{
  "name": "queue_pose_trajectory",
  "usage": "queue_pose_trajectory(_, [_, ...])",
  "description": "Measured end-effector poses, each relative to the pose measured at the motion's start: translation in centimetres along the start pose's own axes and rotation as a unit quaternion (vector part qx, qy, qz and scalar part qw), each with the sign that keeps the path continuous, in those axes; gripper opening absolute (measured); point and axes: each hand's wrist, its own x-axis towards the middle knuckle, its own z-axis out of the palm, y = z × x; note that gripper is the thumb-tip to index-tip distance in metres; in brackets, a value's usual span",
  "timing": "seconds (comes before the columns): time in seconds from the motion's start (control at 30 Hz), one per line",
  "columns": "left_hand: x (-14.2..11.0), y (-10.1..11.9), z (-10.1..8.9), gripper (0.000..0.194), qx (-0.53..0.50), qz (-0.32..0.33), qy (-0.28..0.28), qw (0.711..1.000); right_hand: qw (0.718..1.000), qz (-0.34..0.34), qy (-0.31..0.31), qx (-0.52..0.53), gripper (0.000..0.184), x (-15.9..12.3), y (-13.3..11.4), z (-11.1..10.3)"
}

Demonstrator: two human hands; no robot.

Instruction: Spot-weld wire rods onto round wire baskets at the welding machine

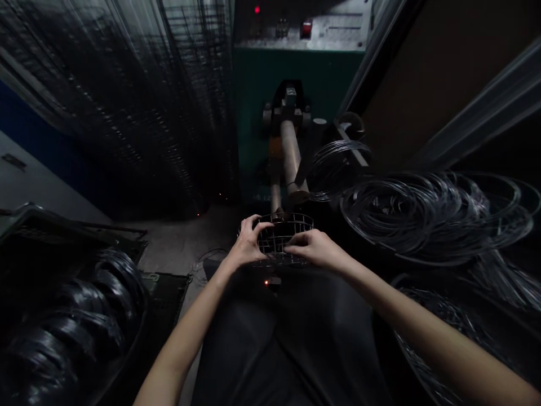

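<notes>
A small round wire basket (pixel 282 235) sits in front of me at the tip of a welding machine's arm (pixel 291 158). My left hand (pixel 248 243) grips the basket's left rim with fingers curled over the wires. From the right, my right hand (pixel 318 248) holds the basket's near side, fingers pinched on the mesh. A tiny orange spark (pixel 266 282) glows just below the basket.
The green machine body (pixel 296 79) with a red switch (pixel 306 28) stands behind. A tall stack of wire racks (pixel 127 101) fills the upper left. Piles of wire rings (pixel 422 217) lie on the right, and coiled dark parts (pixel 71 321) fill a bin on the left.
</notes>
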Motion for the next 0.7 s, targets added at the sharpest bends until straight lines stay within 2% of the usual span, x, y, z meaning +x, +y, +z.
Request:
queue_pose_trajectory(0.1, [0.1, 0.6, 0.1, 0.083, 0.042, 0.013, -0.005, 0.999, 0.975, -0.065, 0.061, -0.203, 0.019, 0.0, 0.3, 0.8])
queue_pose_trajectory(0.17, [0.1, 0.8, 0.2, 0.084, 0.052, 0.023, -0.005, 0.998, 0.945, -0.108, 0.054, -0.304, 0.024, -0.5, 0.4, 1.4])
queue_pose_trajectory(0.27, [0.0, 1.0, 0.2, 0.086, 0.052, 0.017, -0.008, 0.998, 0.911, -0.127, 0.026, -0.391, 0.029, -1.4, 0.5, 1.9])
queue_pose_trajectory(0.47, [-0.4, 1.9, -0.2, 0.084, 0.055, 0.008, 0.003, 0.998, 0.888, -0.171, 0.024, -0.427, 0.034, -2.2, 1.2, 1.7])
queue_pose_trajectory(0.7, [-0.6, 2.7, -0.1, 0.087, 0.031, -0.026, -0.005, 0.999, 0.888, -0.191, 0.054, -0.415, 0.039, -2.6, 2.3, 2.1])
